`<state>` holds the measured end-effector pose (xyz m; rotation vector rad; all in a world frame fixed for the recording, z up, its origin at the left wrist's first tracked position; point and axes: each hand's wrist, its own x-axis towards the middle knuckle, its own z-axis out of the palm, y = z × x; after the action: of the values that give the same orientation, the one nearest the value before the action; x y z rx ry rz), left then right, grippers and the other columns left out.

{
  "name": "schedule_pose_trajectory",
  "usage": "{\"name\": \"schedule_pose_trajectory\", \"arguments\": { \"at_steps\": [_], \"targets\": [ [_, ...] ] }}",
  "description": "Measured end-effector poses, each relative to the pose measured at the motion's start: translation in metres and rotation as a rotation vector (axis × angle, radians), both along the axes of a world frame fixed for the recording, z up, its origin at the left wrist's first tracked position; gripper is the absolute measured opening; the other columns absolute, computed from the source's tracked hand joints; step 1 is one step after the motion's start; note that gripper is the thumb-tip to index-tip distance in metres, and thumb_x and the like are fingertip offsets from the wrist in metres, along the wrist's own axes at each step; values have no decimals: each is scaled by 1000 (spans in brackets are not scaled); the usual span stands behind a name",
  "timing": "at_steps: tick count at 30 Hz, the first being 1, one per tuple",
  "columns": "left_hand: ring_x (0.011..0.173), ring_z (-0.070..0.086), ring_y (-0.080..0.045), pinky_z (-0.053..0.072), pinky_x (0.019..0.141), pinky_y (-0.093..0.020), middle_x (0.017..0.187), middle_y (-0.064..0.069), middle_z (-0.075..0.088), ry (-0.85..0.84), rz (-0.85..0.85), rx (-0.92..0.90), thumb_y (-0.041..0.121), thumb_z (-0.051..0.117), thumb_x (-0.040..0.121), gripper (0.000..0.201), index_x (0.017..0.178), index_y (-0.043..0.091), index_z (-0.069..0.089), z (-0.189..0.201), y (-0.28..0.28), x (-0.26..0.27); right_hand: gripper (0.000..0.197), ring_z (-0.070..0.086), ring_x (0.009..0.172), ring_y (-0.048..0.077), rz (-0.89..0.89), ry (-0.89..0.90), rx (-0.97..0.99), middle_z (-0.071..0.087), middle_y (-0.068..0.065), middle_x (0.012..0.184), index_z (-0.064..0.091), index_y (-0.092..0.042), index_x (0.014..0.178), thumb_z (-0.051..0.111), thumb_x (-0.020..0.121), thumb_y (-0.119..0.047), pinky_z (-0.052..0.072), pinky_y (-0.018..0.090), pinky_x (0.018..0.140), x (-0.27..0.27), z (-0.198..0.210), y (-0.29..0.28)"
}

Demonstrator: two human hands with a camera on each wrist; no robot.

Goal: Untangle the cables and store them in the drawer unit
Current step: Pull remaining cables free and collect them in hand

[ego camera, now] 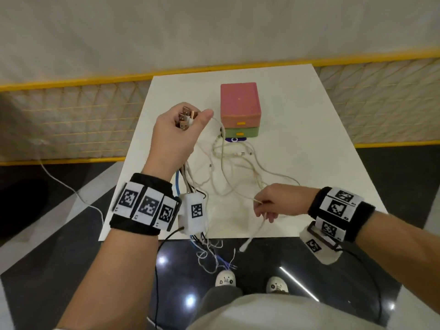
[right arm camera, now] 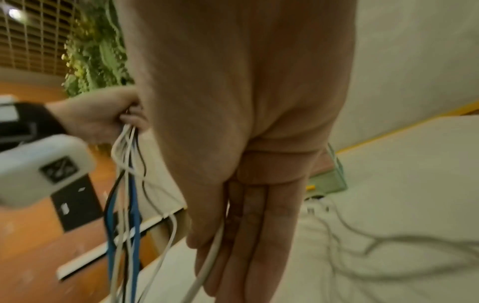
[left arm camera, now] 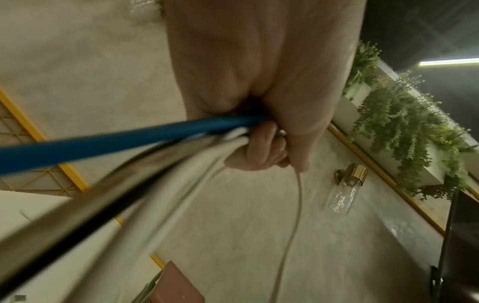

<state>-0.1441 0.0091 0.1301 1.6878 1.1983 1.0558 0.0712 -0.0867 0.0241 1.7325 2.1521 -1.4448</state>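
My left hand (ego camera: 190,116) is raised over the table's left side and grips a bundle of cables, with several USB plugs (ego camera: 184,126) sticking up out of the fist. The wrist view shows its fingers (left arm camera: 261,147) wrapped round a blue cable (left arm camera: 103,141), black and white ones. The bundle hangs down past the table's front edge (ego camera: 209,251). My right hand (ego camera: 262,208) near the front edge pinches one white cable (right arm camera: 210,256) between thumb and fingers. Loose white cables (ego camera: 233,163) lie tangled in front of the drawer unit (ego camera: 239,101), which has a pink top and a green drawer (ego camera: 240,132), both closed.
The white table (ego camera: 309,139) stands against a yellow-framed mesh fence (ego camera: 71,115). A small purple and white object (ego camera: 235,139) lies at the drawer unit's foot. Another white cord (ego camera: 71,189) trails over the floor at the left. My shoes (ego camera: 250,282) are below the front edge.
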Motion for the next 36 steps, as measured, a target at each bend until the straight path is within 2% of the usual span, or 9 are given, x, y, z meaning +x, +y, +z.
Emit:
{"name": "schedule_pose_trajectory", "arguments": {
  "at_steps": [5, 8, 12, 16, 21, 24, 29, 34, 36],
  "targets": [
    [51, 41, -10, 39, 46, -23, 67, 12, 52, 267, -412, -181, 35, 73, 85, 28, 111, 42, 65, -1, -34, -6, 33, 65, 79, 23, 283, -218, -182, 70, 9, 85, 68, -10, 96, 59, 88, -40, 49, 28, 71, -21, -43, -27],
    [54, 37, -17, 35, 45, -23, 74, 1, 52, 223, -484, -266, 27, 70, 89, 33, 116, 44, 64, -5, -47, -10, 51, 66, 78, 26, 363, -373, -184, 70, 8, 79, 69, -7, 84, 64, 78, -58, 52, 36, 73, -8, -44, -21],
    [55, 24, -34, 21, 48, -28, 66, -13, 35, 98, -446, -266, 19, 66, 93, 10, 101, 21, 71, -2, -53, -11, 55, 62, 83, 14, 175, -337, 104, 68, -4, 91, 66, -14, 102, 66, 75, -62, 51, 30, 81, 3, 4, 5],
    [47, 32, -19, 27, 45, -21, 53, 6, 43, 11, -395, -153, 16, 65, 94, 7, 91, 10, 67, 4, -57, 5, 65, 52, 114, -4, -4, 200, 296, 57, -15, 124, 51, -22, 127, 76, 72, -48, 39, 15, 102, -27, 66, 17],
    [47, 42, 0, 33, 49, -13, 55, 18, 50, -89, -246, 8, 18, 65, 94, 10, 90, 9, 62, 3, -53, 25, 7, 65, 97, 11, -69, 615, 221, 67, 7, 100, 61, -14, 100, 57, 94, -15, 50, 19, 89, -73, 64, 17],
    [51, 37, -15, 32, 49, -25, 59, 13, 49, -217, -111, 49, 25, 64, 93, 12, 85, 16, 62, 5, -49, 24, 16, 58, 69, 5, -145, 629, 356, 59, 7, 78, 48, -22, 89, 41, 101, -14, 47, 17, 68, -85, 46, 11],
    [50, 36, -15, 31, 48, -24, 65, 3, 47, -325, -3, 70, 25, 63, 94, 14, 84, 15, 61, 6, -46, 20, 17, 45, 63, 13, -124, 538, 425, 49, 13, 76, 35, -8, 105, 37, 100, -24, 44, 33, 64, -88, 4, 11],
    [46, 29, -13, 24, 43, -21, 61, -1, 36, -478, 80, 18, 20, 59, 98, 16, 83, 13, 58, 12, -41, 11, 21, 54, 84, -2, -109, 441, 264, 56, 6, 98, 36, -4, 117, 37, 101, -18, 44, 21, 81, -87, -46, -1],
    [46, 28, -12, 23, 43, -21, 60, 1, 35, -508, 87, 24, 20, 58, 98, 17, 82, 14, 57, 17, -40, 7, 34, 57, 108, 13, -73, 355, 195, 58, 12, 118, 33, -2, 128, 39, 101, -20, 44, 28, 98, -86, -65, -11]
  ]
}}
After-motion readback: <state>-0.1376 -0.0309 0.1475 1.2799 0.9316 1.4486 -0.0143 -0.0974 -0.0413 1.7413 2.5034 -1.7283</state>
